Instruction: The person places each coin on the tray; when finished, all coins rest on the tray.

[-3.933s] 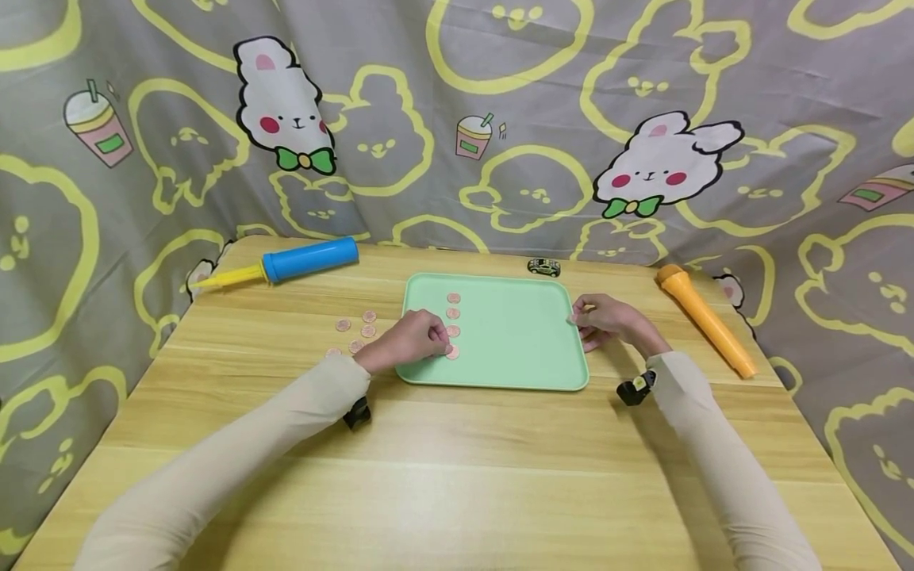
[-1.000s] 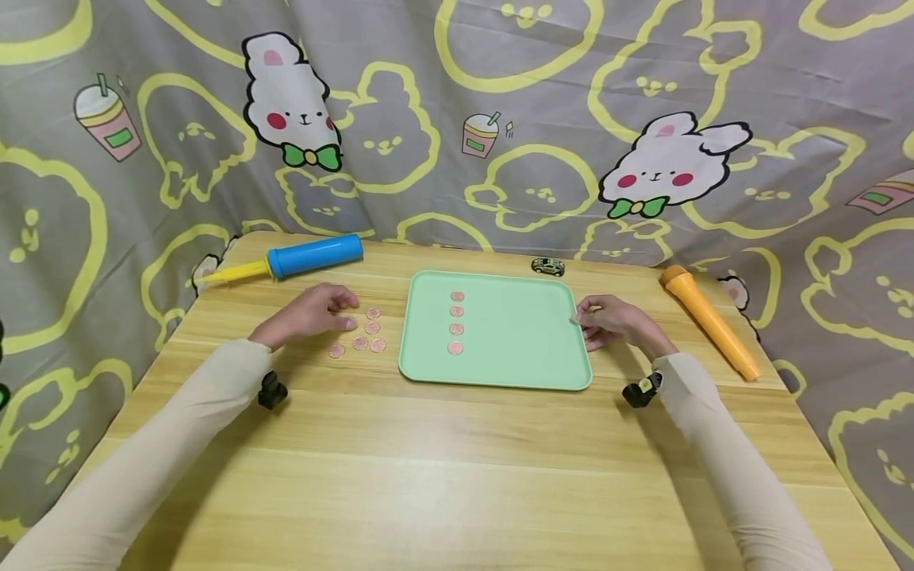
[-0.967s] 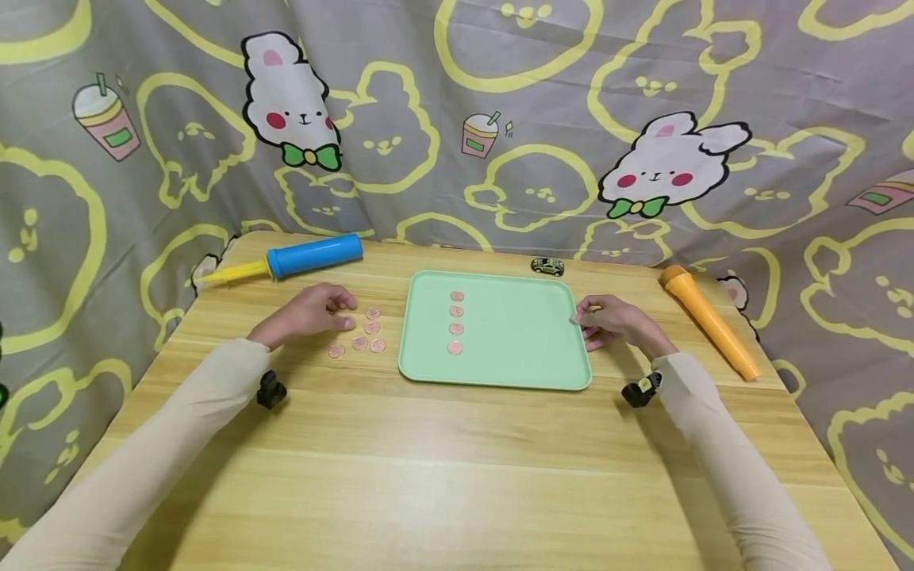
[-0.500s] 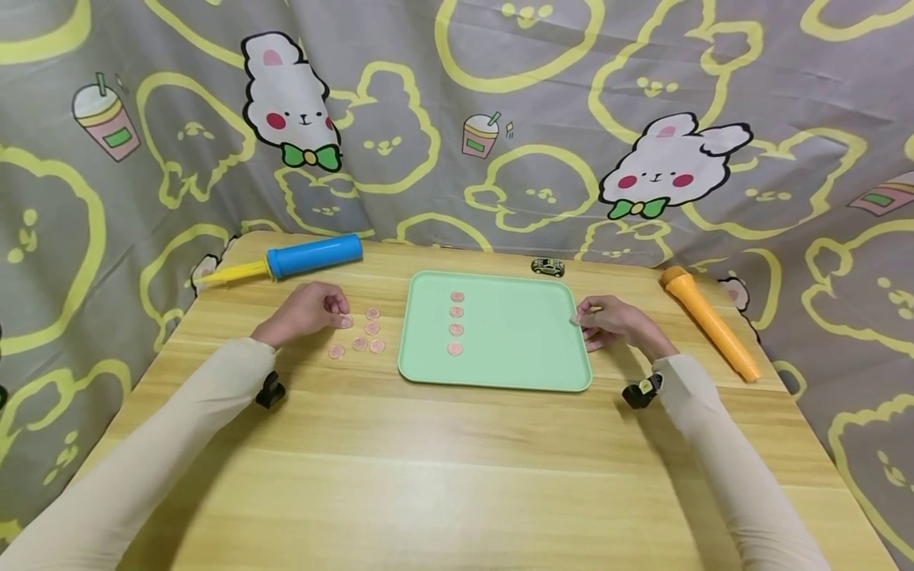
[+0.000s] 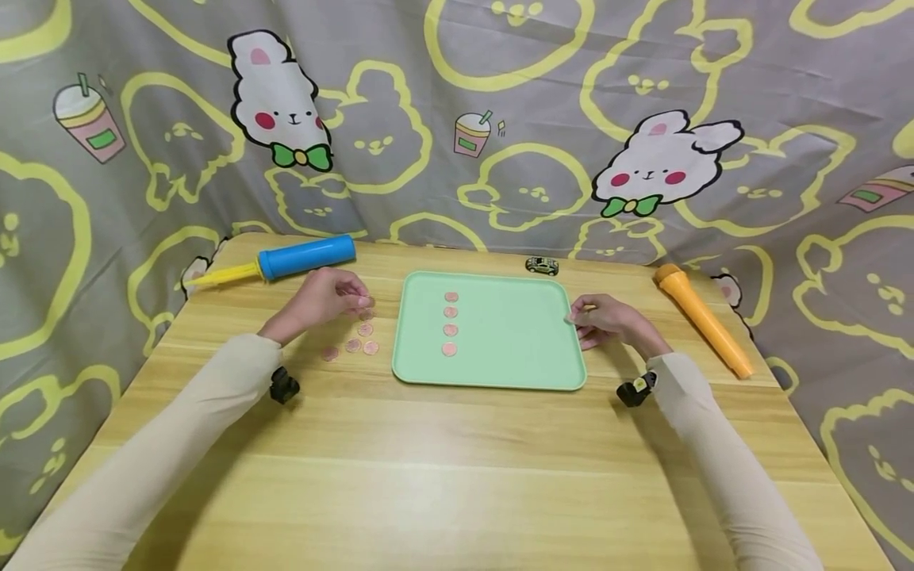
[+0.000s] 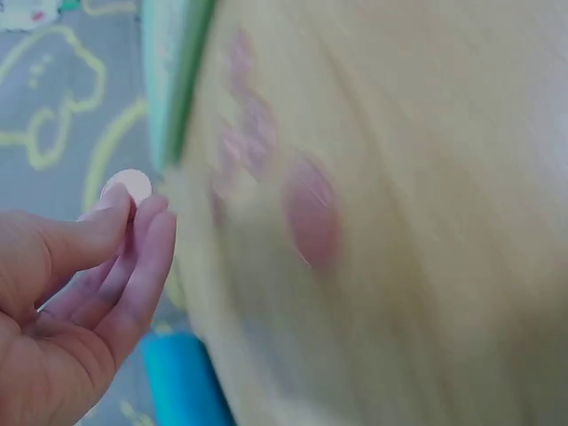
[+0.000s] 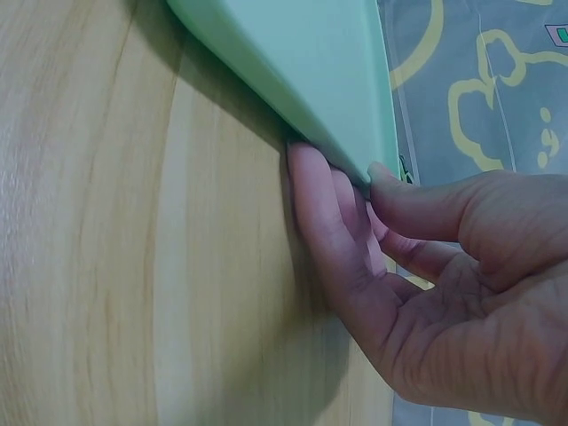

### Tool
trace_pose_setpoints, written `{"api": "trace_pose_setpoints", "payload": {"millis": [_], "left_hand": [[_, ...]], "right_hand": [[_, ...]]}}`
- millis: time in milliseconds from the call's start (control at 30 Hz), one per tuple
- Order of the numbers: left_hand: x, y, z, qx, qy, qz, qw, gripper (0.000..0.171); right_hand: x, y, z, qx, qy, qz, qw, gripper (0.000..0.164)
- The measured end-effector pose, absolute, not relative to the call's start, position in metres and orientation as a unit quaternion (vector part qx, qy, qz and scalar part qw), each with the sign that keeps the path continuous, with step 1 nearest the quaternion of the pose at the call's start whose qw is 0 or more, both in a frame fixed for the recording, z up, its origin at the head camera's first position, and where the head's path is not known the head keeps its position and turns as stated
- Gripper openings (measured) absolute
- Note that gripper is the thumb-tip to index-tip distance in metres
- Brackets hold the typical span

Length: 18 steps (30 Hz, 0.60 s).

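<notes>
My left hand (image 5: 323,300) is raised over the loose coins left of the tray. Between thumb and fingertips it pinches a copper-coloured coin (image 6: 133,184), whose face shows in the left wrist view. Below lie several more copper coins (image 5: 370,347) on the wood, blurred in that wrist view. The pale green tray (image 5: 521,333) carries a column of several coins (image 5: 450,329) toward its left side. At its right edge my right hand (image 5: 605,317) holds the rim, thumb on top and fingers (image 7: 319,191) against the outer side and underneath.
A blue and yellow hand pump (image 5: 307,255) lies at the back left of the wooden table (image 5: 457,476). Behind the tray stands a small toy car (image 5: 542,266). An orange microphone-shaped toy (image 5: 703,319) lies at the right. A patterned curtain (image 5: 400,103) hangs behind.
My left hand went from the tray to the loose coins on its left, took hold of one and now lifts it rightward. The right hand keeps its place on the rim.
</notes>
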<state>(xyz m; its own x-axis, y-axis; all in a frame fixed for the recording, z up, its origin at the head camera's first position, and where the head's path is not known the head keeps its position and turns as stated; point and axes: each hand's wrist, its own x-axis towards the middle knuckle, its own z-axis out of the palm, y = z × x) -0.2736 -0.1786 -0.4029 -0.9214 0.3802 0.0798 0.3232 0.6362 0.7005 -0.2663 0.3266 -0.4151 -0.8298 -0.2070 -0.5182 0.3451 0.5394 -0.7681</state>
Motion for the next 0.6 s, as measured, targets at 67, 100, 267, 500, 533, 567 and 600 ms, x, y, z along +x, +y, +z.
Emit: {"api": "trace_pose_setpoints", "payload": {"millis": [67,100,267,500,533,567,600], "left_hand": [[-0.271,-0.167,-0.398,0.208,0.895,0.392,0.044,0.008],[-0.269,-0.161,-0.396,0.211,0.891,0.399,0.051,0.009],[-0.265,-0.135,-0.389,0.214,0.864,0.440,0.118,0.013],[-0.262,-0.112,-0.394,0.209,0.826,0.482,0.203,0.014],[-0.261,-0.109,-0.396,0.213,0.821,0.487,0.209,0.015],[-0.260,-0.105,-0.397,0.219,0.815,0.492,0.216,0.015],[-0.259,-0.102,-0.398,0.220,0.807,0.500,0.225,0.015]], "right_hand": [[-0.266,0.326,-0.414,0.043,0.828,-0.479,0.289,0.022],[-0.266,0.326,-0.414,0.043,0.827,-0.480,0.289,0.022],[-0.267,0.325,-0.413,0.047,0.826,-0.483,0.286,0.022],[-0.265,0.324,-0.415,0.050,0.827,-0.479,0.292,0.024],[-0.264,0.324,-0.415,0.051,0.827,-0.478,0.291,0.023],[-0.265,0.325,-0.415,0.051,0.828,-0.478,0.290,0.023],[-0.265,0.325,-0.414,0.051,0.828,-0.478,0.289,0.023]]}}
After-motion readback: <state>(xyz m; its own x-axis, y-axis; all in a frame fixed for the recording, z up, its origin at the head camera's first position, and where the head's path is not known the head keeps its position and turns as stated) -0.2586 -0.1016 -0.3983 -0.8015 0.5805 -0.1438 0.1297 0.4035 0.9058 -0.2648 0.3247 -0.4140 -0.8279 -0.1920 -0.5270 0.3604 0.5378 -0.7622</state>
